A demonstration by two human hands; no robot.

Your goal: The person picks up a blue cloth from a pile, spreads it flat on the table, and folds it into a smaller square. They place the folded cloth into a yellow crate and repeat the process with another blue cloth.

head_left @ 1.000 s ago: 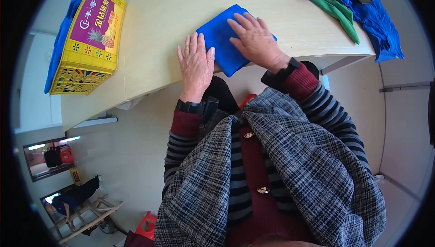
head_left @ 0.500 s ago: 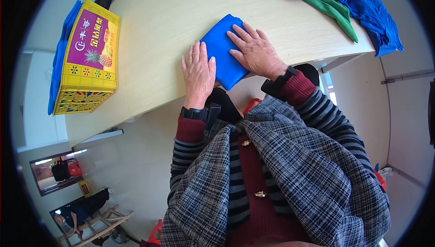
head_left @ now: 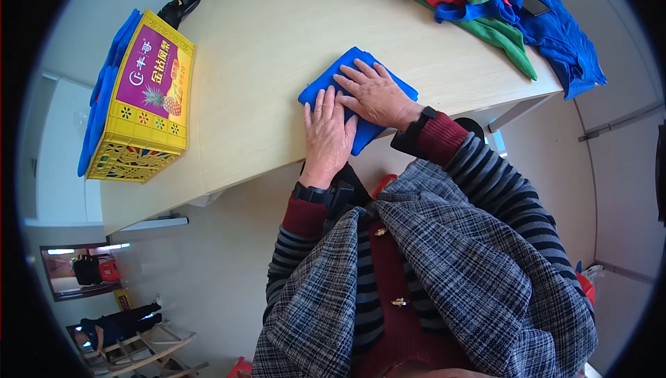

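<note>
A folded blue cloth point(head_left: 320, 87) lies near the front edge of the table, one corner pointing toward me at that edge. My left hand point(head_left: 327, 136) rests on its near left part, fingers stretched out flat. Across the cloth's middle, my right hand point(head_left: 378, 97) lies flat with its fingers spread. The fingertips of the two hands are close together. Much of the cloth's top is hidden under them.
On the table's left stands a yellow plastic crate point(head_left: 146, 132) with blue cloths over its far side. A heap of blue, green and red cloths point(head_left: 485, 10) covers the far right corner, some hanging over the edge. A person point(head_left: 118, 329) is at the lower left, beside a wooden frame.
My left hand has moved right, from the cloth's left edge onto it, closer to my right hand. The cloth now looks wider, with a corner reaching out to the right.
</note>
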